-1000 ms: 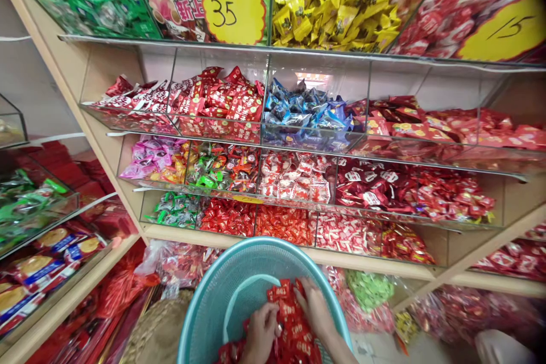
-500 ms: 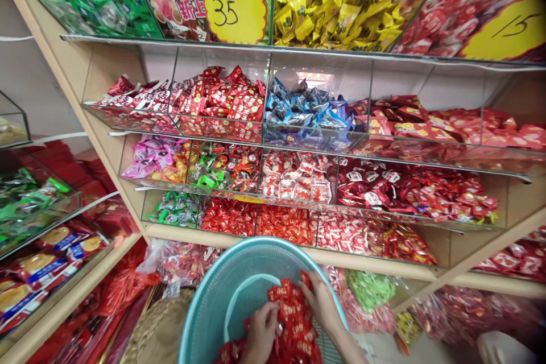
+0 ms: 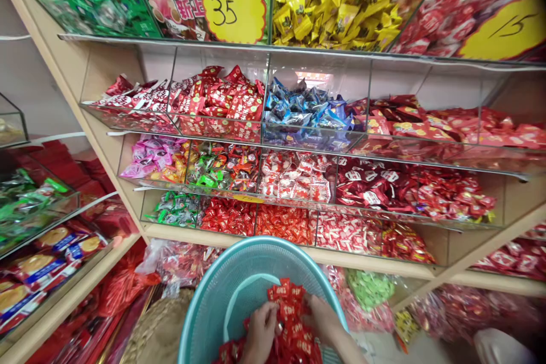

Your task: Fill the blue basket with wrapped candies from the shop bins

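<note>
A teal mesh basket (image 3: 200,296) stands low in front of me, with small red wrapped candies (image 3: 290,310) heaped in its bottom and right side. My left hand (image 3: 260,333) is inside the basket, its fingers curled together against the left of the heap. What sits between those fingers is too small to make out. My right hand (image 3: 322,318) reaches over the right of the heap, touching the candies. Its fingers are blurred and partly hidden among the wrappers.
Ahead rises a wooden shelf (image 3: 362,259) with clear bins of candy, including yellow packets (image 3: 336,5) and blue packets (image 3: 307,105). A woven basket (image 3: 157,327) stands left of the teal one. Bagged green candy (image 3: 371,290) lies at right below the shelf.
My right hand has dropped from the basket's upper right, where a red candy was at its fingertips, down onto the heap. My left hand has hardly moved.
</note>
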The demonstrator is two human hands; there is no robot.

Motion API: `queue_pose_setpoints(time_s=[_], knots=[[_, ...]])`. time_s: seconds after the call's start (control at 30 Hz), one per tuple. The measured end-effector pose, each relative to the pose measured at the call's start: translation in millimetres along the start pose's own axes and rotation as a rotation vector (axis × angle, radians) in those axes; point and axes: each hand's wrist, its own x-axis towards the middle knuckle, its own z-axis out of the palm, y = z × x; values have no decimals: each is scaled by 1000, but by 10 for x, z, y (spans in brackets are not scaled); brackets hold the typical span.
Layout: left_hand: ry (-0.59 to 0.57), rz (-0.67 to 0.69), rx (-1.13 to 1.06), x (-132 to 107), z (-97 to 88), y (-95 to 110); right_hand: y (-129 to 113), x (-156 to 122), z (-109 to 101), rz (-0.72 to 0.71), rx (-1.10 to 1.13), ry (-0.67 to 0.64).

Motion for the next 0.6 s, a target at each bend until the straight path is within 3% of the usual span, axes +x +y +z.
queue_pose_setpoints(time_s=[0.17, 0.37, 0.6], knots=[[9, -2, -8, 12, 4, -29, -66, -7, -108, -12, 60, 95], [2, -17, -42, 20, 24, -49, -190, 21, -174, -17, 687, 6], [0, -10, -53, 19, 22, -50, 42, 89, 53, -71, 565, 193]])
